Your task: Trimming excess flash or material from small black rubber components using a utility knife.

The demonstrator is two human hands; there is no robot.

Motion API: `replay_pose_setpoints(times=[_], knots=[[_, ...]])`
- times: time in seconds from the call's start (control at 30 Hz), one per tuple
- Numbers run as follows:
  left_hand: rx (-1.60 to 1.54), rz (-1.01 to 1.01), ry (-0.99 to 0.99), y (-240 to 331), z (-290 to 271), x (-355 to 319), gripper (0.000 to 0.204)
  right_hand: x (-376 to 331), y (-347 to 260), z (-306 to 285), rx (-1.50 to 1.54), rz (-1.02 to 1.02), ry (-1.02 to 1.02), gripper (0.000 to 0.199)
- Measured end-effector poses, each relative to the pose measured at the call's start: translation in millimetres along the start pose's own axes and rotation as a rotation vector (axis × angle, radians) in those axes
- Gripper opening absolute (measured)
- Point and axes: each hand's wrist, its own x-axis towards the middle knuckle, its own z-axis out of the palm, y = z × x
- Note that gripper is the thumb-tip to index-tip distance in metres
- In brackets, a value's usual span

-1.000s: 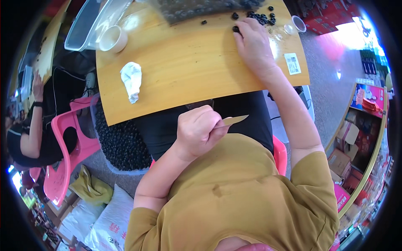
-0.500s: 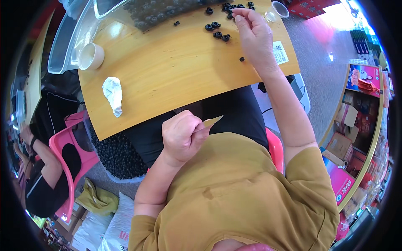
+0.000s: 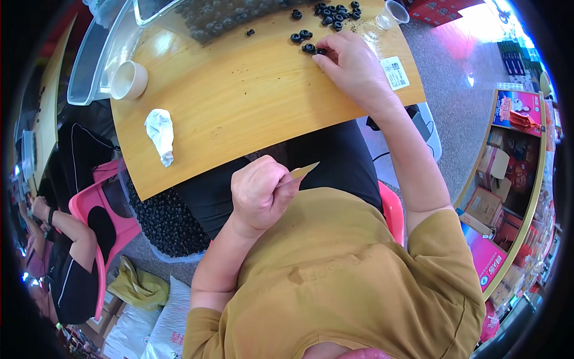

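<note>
Near my chest, my left hand (image 3: 261, 192) is closed around a thin, pointed, flat blade-like piece (image 3: 306, 171), with its tip sticking out to the right. Over the far right of the wooden table (image 3: 239, 102), my right hand (image 3: 357, 75) has thumb and forefinger around a small black ring-shaped part (image 3: 320, 52). Another black part (image 3: 308, 48) lies just left of these fingertips. Beyond them is a loose group of several more black parts (image 3: 327, 20). My right palm hides some of the tabletop.
A clear bin (image 3: 89, 72) and a white cup (image 3: 129, 80) stand at the left, near a crumpled white tissue (image 3: 159, 134). At right are a clear cup (image 3: 393, 13) and a printed label (image 3: 394, 73). A tub of black parts (image 3: 164, 221) sits below. Another person's arm (image 3: 75, 227) shows left.
My right hand has come nearer and left, from the far group down to the closer black parts. My left hand stays put with the blade-like piece. The other person's arm has shifted.
</note>
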Motion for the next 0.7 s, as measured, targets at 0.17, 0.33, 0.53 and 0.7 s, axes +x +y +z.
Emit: replay_pose_setpoints(times=[0.17,0.33,0.53,0.7], knots=[[0.014,0.000,0.005,4,-3,2,0.024,-3,-5,-2,0.035,-0.035,0.080,0.023],[0.081,-0.009,0.127,3,-13,2,0.026,-27,-48,-25,0.854,0.062,-0.113,0.024],[-0.012,-0.071,0.203,15,-21,4,0.026,-73,-98,-35,1.607,0.133,-0.384,0.027],[-0.063,-0.033,0.252,19,-25,3,0.026,-88,-116,-28,1.714,0.240,-0.454,0.026]])
